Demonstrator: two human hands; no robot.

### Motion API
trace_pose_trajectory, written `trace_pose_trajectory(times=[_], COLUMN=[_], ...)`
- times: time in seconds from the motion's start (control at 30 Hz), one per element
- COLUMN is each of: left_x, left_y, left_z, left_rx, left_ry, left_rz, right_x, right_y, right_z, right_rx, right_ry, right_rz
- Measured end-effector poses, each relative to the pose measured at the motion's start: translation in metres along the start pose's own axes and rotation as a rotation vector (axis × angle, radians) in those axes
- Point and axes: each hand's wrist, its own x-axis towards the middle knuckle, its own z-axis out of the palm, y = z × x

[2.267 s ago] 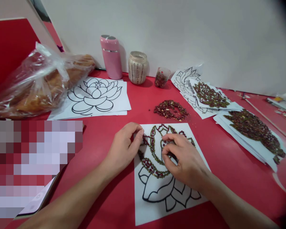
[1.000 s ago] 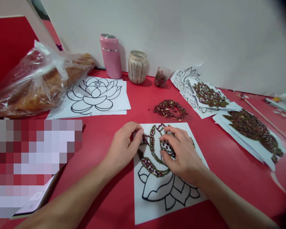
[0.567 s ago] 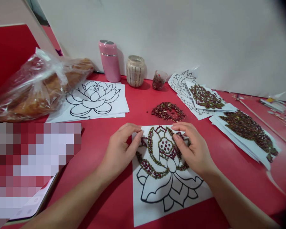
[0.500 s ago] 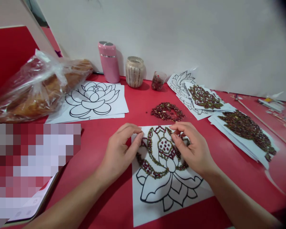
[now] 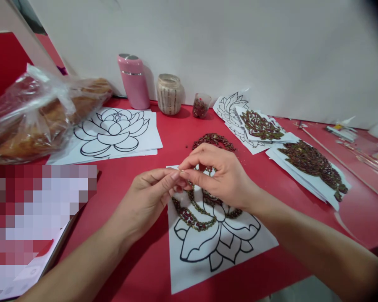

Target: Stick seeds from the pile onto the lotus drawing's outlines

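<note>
Above the far left part of a lotus drawing (image 5: 192, 268), my left hand (image 5: 151, 197) and my right hand (image 5: 220, 176) meet at the fingertips. Both are closed in a pinch, thumb against forefinger. Whatever sits between the tips is too small to make out. The upper petals of the drawing carry rows of green and dark red beans (image 5: 195, 220), partly covered by my hands. Its lower petals are plain black outlines on white paper. Just behind my right hand lies a ring-shaped heap of dark red beans (image 5: 212, 139) on the red table (image 5: 126, 260).
A pink flask (image 5: 134, 84), a whitish jar (image 5: 169, 95) and a small cup of beans (image 5: 201, 105) stand by the wall. Bean-covered sheets (image 5: 315, 167) lie right. At left are lotus printouts (image 5: 148, 142), a plastic bag (image 5: 47, 113) and a partly pixelated device (image 5: 28, 277).
My right hand has moved left across the drawing until its fingertips meet my left hand's. The view has shifted slightly, so the table's things appear further left.
</note>
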Motion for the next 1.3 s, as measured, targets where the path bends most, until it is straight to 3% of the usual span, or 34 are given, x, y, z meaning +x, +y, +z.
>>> trace_pose_trajectory(times=[0.23, 0.4, 0.5, 0.63, 0.73, 0.93, 1.3], left_x=[0.001, 0.000, 0.000, 0.002, 0.006, 0.011, 0.019], left_y=[0.001, 0.001, 0.001, -0.002, -0.004, -0.010, -0.016], left_z=[-0.001, 0.000, 0.000, -0.009, -0.016, -0.019, -0.015], left_rx=[-0.028, -0.062, -0.030, 0.247, 0.520, 0.703, 0.817], left_ry=[0.030, -0.003, -0.012, 0.129, 0.212, 0.140, 0.052], left_rz=[-0.042, -0.025, -0.025, 0.044, 0.130, 0.141, 0.213], right_x=[0.004, 0.004, 0.003, -0.003, -0.014, -0.040, -0.046], right_y=[0.005, 0.004, 0.006, 0.016, 0.031, 0.050, 0.047], right_z=[0.004, 0.006, 0.003, -0.011, -0.021, -0.024, -0.023], right_rx=[-0.030, -0.159, -0.127, -0.004, 0.078, 0.112, 0.069], right_ry=[-0.012, -0.001, 0.027, 0.123, 0.099, -0.074, -0.133], right_rz=[0.004, -0.075, -0.050, 0.089, 0.193, 0.255, 0.307])
